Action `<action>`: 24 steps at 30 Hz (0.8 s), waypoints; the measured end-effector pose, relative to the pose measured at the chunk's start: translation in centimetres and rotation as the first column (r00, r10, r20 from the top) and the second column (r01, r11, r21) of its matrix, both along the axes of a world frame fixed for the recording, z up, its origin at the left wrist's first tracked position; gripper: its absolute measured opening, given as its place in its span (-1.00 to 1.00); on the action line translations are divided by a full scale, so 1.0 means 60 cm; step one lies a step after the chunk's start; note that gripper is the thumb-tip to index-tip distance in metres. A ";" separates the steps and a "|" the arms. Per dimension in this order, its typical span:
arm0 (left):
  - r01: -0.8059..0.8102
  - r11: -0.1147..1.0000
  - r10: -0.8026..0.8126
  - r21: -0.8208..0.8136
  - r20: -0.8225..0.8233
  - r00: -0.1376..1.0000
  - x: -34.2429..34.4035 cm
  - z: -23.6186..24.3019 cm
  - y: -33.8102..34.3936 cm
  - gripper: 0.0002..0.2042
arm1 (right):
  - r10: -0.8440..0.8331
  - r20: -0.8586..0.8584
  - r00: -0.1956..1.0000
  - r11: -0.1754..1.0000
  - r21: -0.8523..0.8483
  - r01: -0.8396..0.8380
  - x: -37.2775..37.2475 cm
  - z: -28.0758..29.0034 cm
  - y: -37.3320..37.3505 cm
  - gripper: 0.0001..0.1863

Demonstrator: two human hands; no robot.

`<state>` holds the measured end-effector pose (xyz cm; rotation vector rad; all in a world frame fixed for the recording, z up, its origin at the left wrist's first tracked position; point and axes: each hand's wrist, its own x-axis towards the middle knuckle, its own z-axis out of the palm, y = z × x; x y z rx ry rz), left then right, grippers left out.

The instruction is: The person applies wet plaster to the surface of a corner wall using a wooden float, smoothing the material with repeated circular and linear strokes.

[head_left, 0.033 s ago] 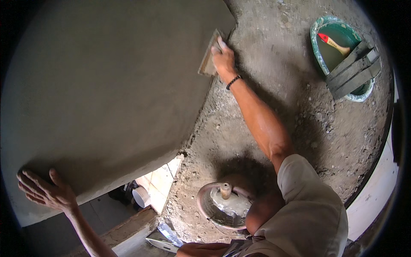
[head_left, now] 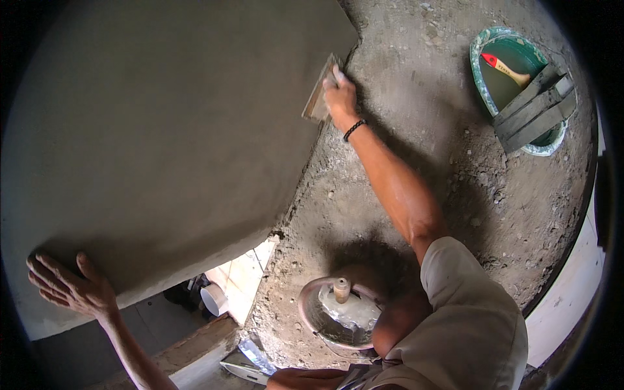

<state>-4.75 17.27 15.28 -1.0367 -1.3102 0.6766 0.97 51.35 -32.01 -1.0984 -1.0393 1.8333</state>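
Note:
My right hand [head_left: 341,101] grips a flat plastering float [head_left: 317,107] and holds it against the right edge of a smooth grey plastered surface [head_left: 162,143]. Fingers curl over the float's back, so its handle is hidden. Down at the lower left, my left hand [head_left: 75,286] lies with fingers spread on the plaster near its lower edge. Rough, crumbly ground [head_left: 396,195] borders the plaster on the right.
A green bucket [head_left: 478,68] at the upper right holds a paintbrush [head_left: 507,68], with grey slats [head_left: 539,107] across it. Near my knee sits a round pan [head_left: 304,296] with whitish paste and an upright handle [head_left: 342,290]. A white pipe [head_left: 213,299] and plastic bottle [head_left: 255,354] lie lower left.
My right hand and the float have slid slightly nearer to me along the plaster's edge. My left hand stays in nearly the same place.

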 end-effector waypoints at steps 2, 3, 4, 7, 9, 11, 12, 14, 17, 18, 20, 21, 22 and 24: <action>0.000 1.000 0.000 0.001 0.030 1.000 -0.005 -0.006 0.012 -0.28 | -0.037 0.038 0.999 0.998 -0.041 0.038 -0.017 -0.021 -0.055 -0.42; -0.018 1.000 0.018 0.017 0.025 1.000 -0.003 -0.009 0.008 -0.28 | 0.024 0.025 0.999 0.991 0.130 -0.027 -0.002 0.020 -0.100 -0.44; -0.039 0.999 0.039 0.011 0.015 0.999 0.002 -0.007 -0.005 -0.28 | 0.092 0.026 0.995 0.950 0.298 -0.095 0.016 0.076 -0.133 -0.46; -0.050 0.999 0.050 -0.001 -0.017 0.999 0.013 0.007 -0.029 -0.30 | -0.243 0.041 0.969 0.626 0.770 0.124 0.007 0.155 -0.083 -0.53; -0.042 0.999 0.042 -0.024 -0.018 0.999 0.016 0.007 -0.032 -0.30 | 0.092 0.161 0.983 0.906 0.397 -0.150 0.019 0.164 0.016 -0.45; 0.014 1.000 -0.014 -0.025 -0.010 1.000 0.007 0.005 -0.001 -0.30 | -0.097 0.088 0.991 0.973 0.218 0.076 -0.004 0.031 0.096 -0.47; -0.001 1.000 0.001 -0.014 -0.029 1.000 0.001 0.002 0.001 -0.30 | -0.034 -0.008 0.999 0.999 -0.016 0.034 -0.006 -0.004 0.097 -0.45; -0.044 0.999 0.043 -0.007 -0.046 0.998 -0.003 0.004 -0.007 -0.31 | -0.048 0.002 0.999 0.992 -0.121 0.047 -0.008 -0.017 0.050 -0.48; -0.045 0.999 0.045 0.000 -0.048 0.998 -0.001 0.005 -0.002 -0.31 | -0.183 0.083 0.980 0.963 0.216 0.161 -0.043 -0.012 -0.054 -0.44; -0.080 0.997 0.081 0.009 -0.050 0.995 0.001 -0.001 -0.021 -0.30 | 0.059 -0.034 0.998 0.982 0.182 -0.052 -0.001 0.082 -0.084 -0.43; -0.068 0.998 0.068 -0.003 -0.053 0.996 0.006 0.008 -0.026 -0.28 | -0.101 -0.080 0.992 0.725 0.677 0.129 0.007 0.156 -0.078 -0.48; -0.072 0.997 0.072 -0.003 -0.048 0.996 0.010 0.005 -0.029 -0.28 | -0.089 0.057 0.994 0.765 0.643 0.031 0.016 0.183 -0.042 -0.47; -0.065 0.998 0.065 -0.005 -0.046 0.997 0.011 0.007 -0.027 -0.28 | -0.078 0.192 0.978 0.804 0.592 -0.052 0.021 0.192 0.000 -0.45; -0.042 0.999 0.041 -0.023 -0.034 0.999 0.008 0.006 -0.019 -0.29 | -0.063 0.104 0.993 0.941 0.337 0.024 0.006 0.129 0.072 -0.41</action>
